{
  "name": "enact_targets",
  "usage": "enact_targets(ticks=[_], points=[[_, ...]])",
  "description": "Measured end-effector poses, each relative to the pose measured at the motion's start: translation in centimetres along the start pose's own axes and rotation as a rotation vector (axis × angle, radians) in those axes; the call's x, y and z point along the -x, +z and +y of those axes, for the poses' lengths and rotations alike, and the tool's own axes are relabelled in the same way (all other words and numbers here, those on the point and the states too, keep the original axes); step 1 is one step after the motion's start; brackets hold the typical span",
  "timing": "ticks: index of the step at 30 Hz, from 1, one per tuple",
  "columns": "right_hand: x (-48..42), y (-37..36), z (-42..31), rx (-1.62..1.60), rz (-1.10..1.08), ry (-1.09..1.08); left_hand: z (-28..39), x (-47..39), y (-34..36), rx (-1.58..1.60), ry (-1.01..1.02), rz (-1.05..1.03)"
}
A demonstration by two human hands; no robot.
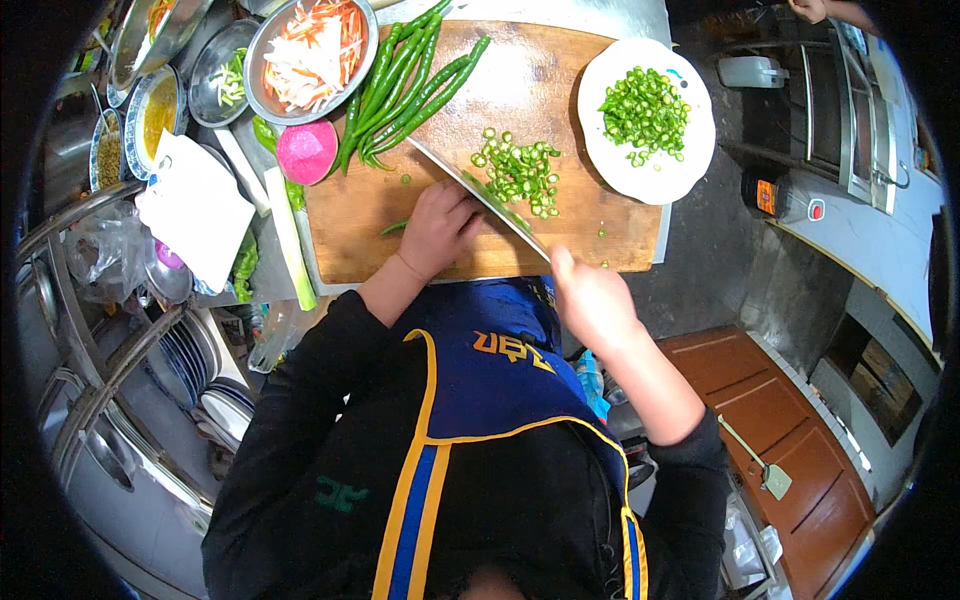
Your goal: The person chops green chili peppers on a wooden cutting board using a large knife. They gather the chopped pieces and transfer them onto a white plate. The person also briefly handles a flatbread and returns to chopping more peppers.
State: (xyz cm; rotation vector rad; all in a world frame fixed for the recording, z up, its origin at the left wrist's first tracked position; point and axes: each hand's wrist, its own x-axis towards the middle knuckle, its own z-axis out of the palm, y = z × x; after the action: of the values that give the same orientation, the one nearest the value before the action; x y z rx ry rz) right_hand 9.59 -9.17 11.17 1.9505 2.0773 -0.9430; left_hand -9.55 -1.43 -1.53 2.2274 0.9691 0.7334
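Note:
My right hand (596, 300) grips a knife (480, 196), its blade slanting up and left over the wooden cutting board (525, 67). Bent fingers of my left hand (439, 229) rest on the board against the blade's left side; whether they hold a pepper beneath is hidden. A pepper tip (394, 226) pokes out left of them. Sliced green chili (521, 172) lies in a loose pile right of the blade, and some slices stick to it. Whole green chilies (405, 82) lie at the board's upper left. A white plate (592, 150) on the right holds more slices.
Left of the board are a metal bowl of shredded vegetables (253, 67), a cut pink radish (307, 152), a pale green stalk (289, 240) and sauce bowls (133, 142). Stacked plates (187, 352) stand lower left. Another person's hand (810, 9) shows far upper right.

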Motion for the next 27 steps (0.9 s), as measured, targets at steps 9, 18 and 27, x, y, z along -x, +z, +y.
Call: enact_targets(ticks=[9,18,27], points=[[-1.9,1.3,0.9,0.020,0.118,-0.094,2.1,-0.8,-2.8,-0.172,0.039,0.023],[2.0,-1.6,-0.2,0.001,0.026,-0.063,0.2,0.3,-1.5,-0.097,-0.035,-0.063],[-0.8,0.2,-0.2,0.017,-0.008,-0.006,0.0,0.2,-1.5,-0.089,0.033,-0.082]])
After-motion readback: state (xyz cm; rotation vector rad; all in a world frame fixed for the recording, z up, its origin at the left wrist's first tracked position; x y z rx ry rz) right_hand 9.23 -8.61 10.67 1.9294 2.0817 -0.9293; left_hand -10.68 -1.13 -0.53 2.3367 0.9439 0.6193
